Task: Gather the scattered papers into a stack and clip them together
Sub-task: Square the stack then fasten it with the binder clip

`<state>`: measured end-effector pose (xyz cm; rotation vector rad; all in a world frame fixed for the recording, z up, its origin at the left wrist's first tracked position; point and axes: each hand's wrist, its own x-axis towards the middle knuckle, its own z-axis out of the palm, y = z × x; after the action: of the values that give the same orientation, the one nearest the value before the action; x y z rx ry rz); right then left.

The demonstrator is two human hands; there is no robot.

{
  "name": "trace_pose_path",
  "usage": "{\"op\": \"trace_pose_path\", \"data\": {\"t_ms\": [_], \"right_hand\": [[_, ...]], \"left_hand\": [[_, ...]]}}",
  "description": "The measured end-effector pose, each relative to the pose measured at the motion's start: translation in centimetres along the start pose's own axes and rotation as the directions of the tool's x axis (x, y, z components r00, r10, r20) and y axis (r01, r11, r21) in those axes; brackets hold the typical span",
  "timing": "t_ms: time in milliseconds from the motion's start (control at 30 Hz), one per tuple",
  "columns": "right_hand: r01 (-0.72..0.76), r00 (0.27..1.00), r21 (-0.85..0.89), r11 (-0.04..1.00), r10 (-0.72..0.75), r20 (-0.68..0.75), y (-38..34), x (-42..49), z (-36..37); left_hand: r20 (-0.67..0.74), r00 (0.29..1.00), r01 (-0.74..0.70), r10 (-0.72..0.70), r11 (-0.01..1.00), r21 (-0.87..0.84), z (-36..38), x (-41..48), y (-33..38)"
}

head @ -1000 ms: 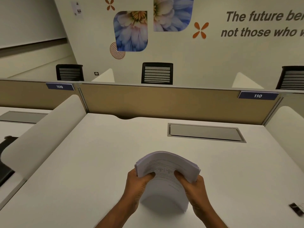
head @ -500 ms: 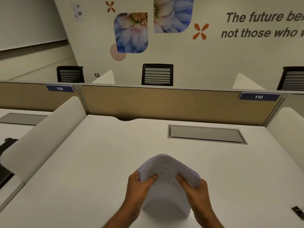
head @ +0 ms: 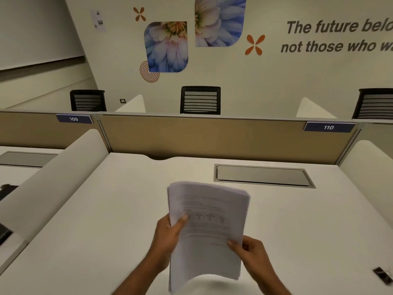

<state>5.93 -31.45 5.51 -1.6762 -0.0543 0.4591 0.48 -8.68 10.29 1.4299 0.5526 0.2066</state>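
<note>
A person holds a stack of papers (head: pixel 207 226) with both hands above a white desk (head: pixel 106 220). The left hand (head: pixel 168 237) grips the stack's left edge about halfway up, thumb lying across the printed top sheet and fingers hidden behind. The right hand (head: pixel 252 252) pinches the stack's lower right edge, thumb on the front. The stack stands nearly upright and a little tilted, its top edge curling away from the person toward the desk's far side, its bottom edge just above the desk, where a shadow falls under it. The sheets look gathered but their edges are blurred, so how evenly they line up cannot be told.

A small dark clip (head: pixel 382 277) lies on the desk well to the right of the stack, near the picture's right edge and apart from both hands. Beyond the stack, a grey metal cover plate (head: pixel 263 175) sits set into the desk, close to a tan divider panel (head: pixel 212 137) along the desk's far edge. A label reading 110 (head: pixel 328 127) is fixed at the panel's right end.
</note>
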Motion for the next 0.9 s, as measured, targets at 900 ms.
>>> {"op": "trace_pose_path", "data": {"t_ms": [900], "right_hand": [[0.095, 0.985, 0.208, 0.974, -0.062, -0.16, -0.5, 2.1, 1.7]], "left_hand": [[-0.123, 0.99, 0.084, -0.073, 0.993, 0.084, -6.1, 4.0, -2.6]]}}
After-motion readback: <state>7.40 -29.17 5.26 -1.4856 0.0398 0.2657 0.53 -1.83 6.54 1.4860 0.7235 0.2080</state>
